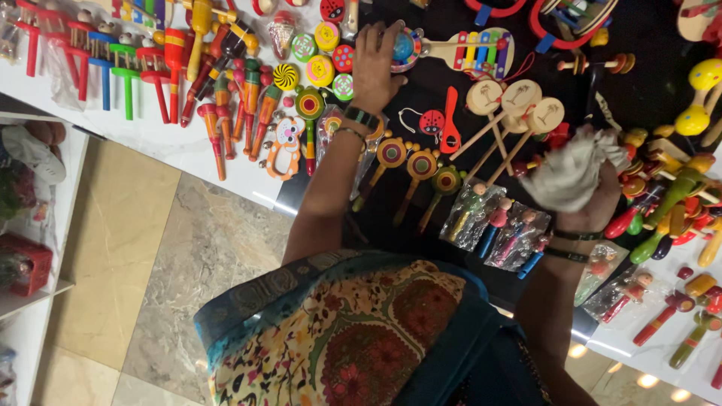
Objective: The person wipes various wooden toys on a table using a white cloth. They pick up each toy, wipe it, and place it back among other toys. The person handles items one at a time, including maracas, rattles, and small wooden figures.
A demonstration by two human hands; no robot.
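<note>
Here, viewed from above my own head, a long counter (188, 146) runs across the top of the view, white at one end and glossy black (647, 45) under my hands, and crowded with painted wooden toys. Below it lies a marble floor (188, 248) of beige and grey slabs; a white shelf unit (30, 297) stands at the edge, well apart from both hands.

My left hand (376, 64) rests on the black part of the counter, fingers curled around a small round toy (404, 46) coloured blue, pink and yellow; the grip is closed on it. The toy is nearly round, so I cannot tell any long axis or heading. A toy xylophone (477, 51) lies just beside this hand, its long axis running away from my fingertips along the counter. Bangles and a dark band sit at this wrist. Disc rattles on sticks (410, 177) lie near my forearm, handles slanting toward my body.

My right hand (594, 199) is clenched on a crumpled white cloth (575, 169), which bunches out above the fingers without any clear direction. Pale round paddles on sticks (519, 101) lie just beyond the cloth, their handles angled toward this hand. Small dolls in clear bags (496, 222) lie beside this wrist.
</note>
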